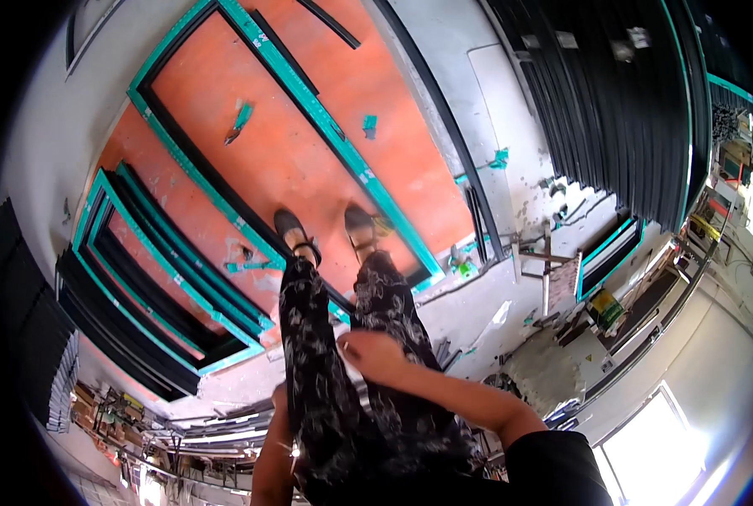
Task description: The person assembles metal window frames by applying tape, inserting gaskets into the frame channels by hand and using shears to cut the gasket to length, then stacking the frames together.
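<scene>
My right hand (376, 355) hangs in front of my patterned trousers (309, 329), its fingers curled closed. A tiny pale spot shows at the fingertips, and I cannot make out what they hold. My left arm (273, 455) comes up from the lower edge, and its fingers are hidden beside my trouser leg. Neither hand touches a frame. Below me a large rectangular frame (310, 110), black with green tape along its faces, lies on an orange board (224, 93). My feet in dark shoes (290, 226) stand within its outline.
Smaller green-taped frames (132, 278) lie stacked at the left. Many long black profiles (604, 101) fill the upper right. A small stand (553, 270) is near a black panel (608, 257) on the right. Scraps of green tape (369, 126) litter the board, and a cluttered workbench (646, 312) stands farther right.
</scene>
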`<state>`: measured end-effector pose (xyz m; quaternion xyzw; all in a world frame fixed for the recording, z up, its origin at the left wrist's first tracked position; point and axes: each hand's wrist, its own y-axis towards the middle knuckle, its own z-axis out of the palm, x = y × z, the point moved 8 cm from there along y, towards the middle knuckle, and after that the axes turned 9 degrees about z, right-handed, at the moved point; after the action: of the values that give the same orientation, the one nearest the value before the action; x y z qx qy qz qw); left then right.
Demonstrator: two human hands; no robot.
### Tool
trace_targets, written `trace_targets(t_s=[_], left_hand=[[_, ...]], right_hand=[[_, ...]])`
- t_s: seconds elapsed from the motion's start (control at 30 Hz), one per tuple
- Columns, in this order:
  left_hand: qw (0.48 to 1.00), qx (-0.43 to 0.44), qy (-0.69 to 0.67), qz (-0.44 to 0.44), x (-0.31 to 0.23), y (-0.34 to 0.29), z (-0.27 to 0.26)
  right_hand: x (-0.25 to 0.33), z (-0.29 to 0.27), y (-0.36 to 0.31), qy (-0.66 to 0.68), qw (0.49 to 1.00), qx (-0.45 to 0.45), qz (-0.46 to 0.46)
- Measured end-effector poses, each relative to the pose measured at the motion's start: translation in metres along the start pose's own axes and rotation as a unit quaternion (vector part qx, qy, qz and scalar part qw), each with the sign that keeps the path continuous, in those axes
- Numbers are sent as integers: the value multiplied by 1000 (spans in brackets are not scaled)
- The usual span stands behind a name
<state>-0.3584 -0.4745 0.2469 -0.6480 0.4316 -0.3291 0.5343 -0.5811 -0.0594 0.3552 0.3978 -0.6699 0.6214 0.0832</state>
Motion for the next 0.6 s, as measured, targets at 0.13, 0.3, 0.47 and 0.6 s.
trace_targets(t_s=[0.13,0.3,0.47,0.6], left_hand=[[968,-121,146,166,-82,175,-84],[897,-322,-263,151,-140,361,-223],[860,-468,-146,141,-178,437,-363],[784,-620,27,-15,-220,438,-398]], right_hand=[[-76,-76,181,-68,975,-212,13],[-148,-113,396,-236,944,-199,119],[-116,-82,517,-306,937,-154,66],[-133,-77,540,-264,932,-226,101]])
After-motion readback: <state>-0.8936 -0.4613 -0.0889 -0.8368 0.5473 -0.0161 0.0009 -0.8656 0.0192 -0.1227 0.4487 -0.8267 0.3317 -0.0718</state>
